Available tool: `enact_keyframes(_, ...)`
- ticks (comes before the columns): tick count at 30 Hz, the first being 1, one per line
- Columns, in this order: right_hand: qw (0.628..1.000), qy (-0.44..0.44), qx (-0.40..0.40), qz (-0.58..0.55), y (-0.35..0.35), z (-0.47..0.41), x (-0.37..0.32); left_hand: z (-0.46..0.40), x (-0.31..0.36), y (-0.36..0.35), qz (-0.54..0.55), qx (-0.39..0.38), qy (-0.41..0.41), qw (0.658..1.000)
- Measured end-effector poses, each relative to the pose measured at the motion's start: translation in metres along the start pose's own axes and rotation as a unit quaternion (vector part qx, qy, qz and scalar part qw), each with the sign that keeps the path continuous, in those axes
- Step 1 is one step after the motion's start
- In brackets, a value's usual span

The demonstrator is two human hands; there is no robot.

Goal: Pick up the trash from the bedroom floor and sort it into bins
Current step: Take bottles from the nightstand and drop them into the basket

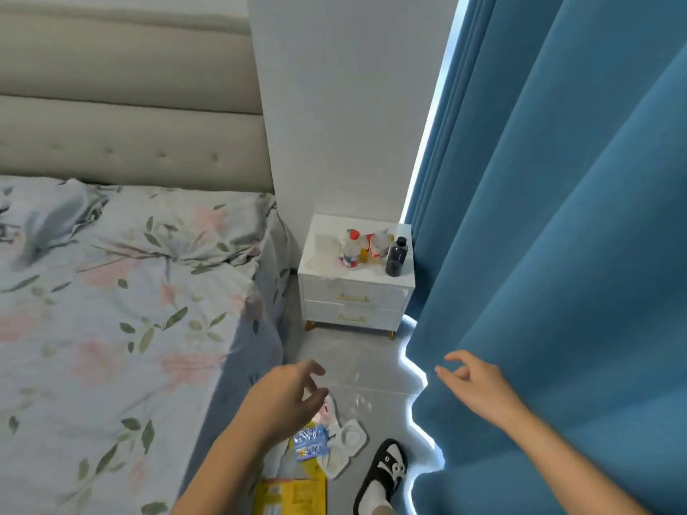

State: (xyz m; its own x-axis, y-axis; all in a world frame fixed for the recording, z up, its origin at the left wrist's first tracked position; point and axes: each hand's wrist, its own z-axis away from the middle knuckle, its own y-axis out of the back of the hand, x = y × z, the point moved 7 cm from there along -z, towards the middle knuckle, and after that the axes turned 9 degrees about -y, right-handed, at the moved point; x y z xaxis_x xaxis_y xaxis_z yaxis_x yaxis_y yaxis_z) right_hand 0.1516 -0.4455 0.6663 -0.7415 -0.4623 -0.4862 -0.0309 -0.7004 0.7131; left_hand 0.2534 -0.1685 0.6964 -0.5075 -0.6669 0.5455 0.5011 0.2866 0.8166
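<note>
Trash lies on the grey floor between the bed and the curtain: a blue and white wrapper point(309, 443), a white plastic tray point(344, 449), a yellow package point(293, 492) at the bottom edge and a pink and white wrapper point(327, 410). My left hand point(284, 397) hovers just above this pile, fingers spread, holding nothing. My right hand point(474, 386) is raised in front of the curtain, open and empty. No bins are in view.
A bed with floral bedding point(122, 314) fills the left. A white nightstand point(355, 291) with bottles point(396, 256) stands against the wall ahead. A blue curtain point(557, 217) hangs on the right. My foot in a black and white slipper point(383, 473) stands beside the trash.
</note>
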Motion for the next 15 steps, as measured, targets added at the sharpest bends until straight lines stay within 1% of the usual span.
enact_keyframes(2, 1.0, -0.005, -0.006, 0.006, 0.008, -0.044, -0.008, -0.051, 0.0, 0.0, 0.037, -0.005, 0.005, 0.999)
enact_keyframes(5, 0.999, 0.001, -0.027, 0.028, 0.011, -0.113, -0.029, -0.125, -0.007, -0.003, 0.078, 0.016, 0.031, 0.996)
enact_keyframes(7, 0.998, -0.006, -0.054, 0.036, 0.01, -0.15, -0.041, -0.163, -0.01, -0.01, 0.098, 0.003, 0.04, 0.994)
enact_keyframes(9, 0.998, -0.006, -0.062, 0.032, 0.016, -0.175, -0.056, -0.194, -0.011, -0.013, 0.112, 0.002, 0.052, 0.992)
enact_keyframes(13, 0.997, -0.018, -0.067, 0.015, 0.03, -0.221, -0.08, -0.252, -0.015, 0.001, 0.117, 0.036, 0.086, 0.989)
enact_keyframes(15, 0.997, -0.019, -0.067, 0.011, 0.036, -0.244, -0.093, -0.283, -0.024, 0.011, 0.098, 0.048, 0.104, 0.989)
